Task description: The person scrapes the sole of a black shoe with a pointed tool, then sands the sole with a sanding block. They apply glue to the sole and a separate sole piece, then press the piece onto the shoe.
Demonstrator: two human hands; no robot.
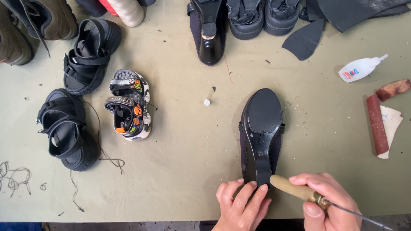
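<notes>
While the black high-heeled shoe (261, 132) is lying sole-up on the green table (184, 145), both hands are working at its heel end.

The left hand (240, 206) is pressing its fingertips (262, 188) against the heel, steadying it without closing around anything; the right hand (326, 201) is gripping a wooden-handled awl (305, 192), handle butt touching the heel, metal shaft pointing away from the shoe. Judging by this, heel repair is just starting; the next move seems to call for turning the tool's point toward the heel. A glue bottle (358, 68) is lying well right of the shoe, a small white heel tip (207, 102) just left, children's sandals (128, 105) farther left.
</notes>
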